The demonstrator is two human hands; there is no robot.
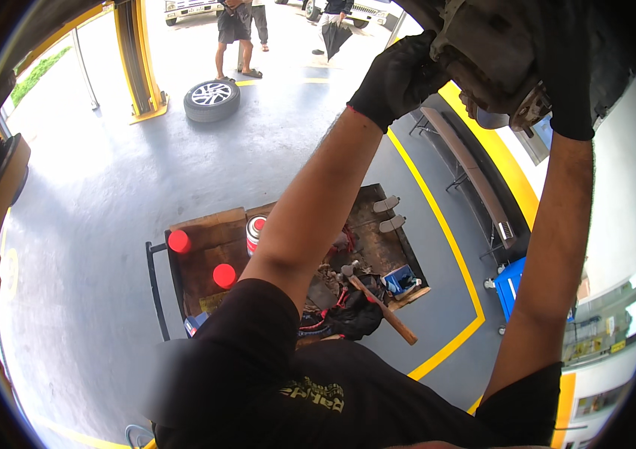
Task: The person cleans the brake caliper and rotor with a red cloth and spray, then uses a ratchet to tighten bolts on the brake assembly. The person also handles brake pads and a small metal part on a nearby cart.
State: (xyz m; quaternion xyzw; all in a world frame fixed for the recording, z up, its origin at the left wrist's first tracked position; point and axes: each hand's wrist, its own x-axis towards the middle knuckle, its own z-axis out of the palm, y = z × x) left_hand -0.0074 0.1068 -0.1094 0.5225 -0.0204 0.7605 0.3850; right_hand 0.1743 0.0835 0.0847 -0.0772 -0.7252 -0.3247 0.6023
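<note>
Both my arms reach up to a grimy metal underbody assembly [493, 52] of a raised vehicle. My left hand [400, 78], in a black glove, is curled closed at the assembly's left side; what its fingers hold is hidden. My right hand [570, 90], also black-gloved, is raised along the right side, its fingers lost against the dark parts. Below my arms stands a low cart [217, 213] with a wooden-handled hammer [385, 305], two brake pads [391, 223], a red-and-white spray can [253, 238], red caps [224, 276] and a small blue box [401, 281].
A wheel with its tyre [213, 109] lies on the grey floor at the far left, near a yellow lift post [138, 63]. People [235, 30] stand beyond it. A long brown bench [467, 172] and a blue cabinet [510, 290] are on the right.
</note>
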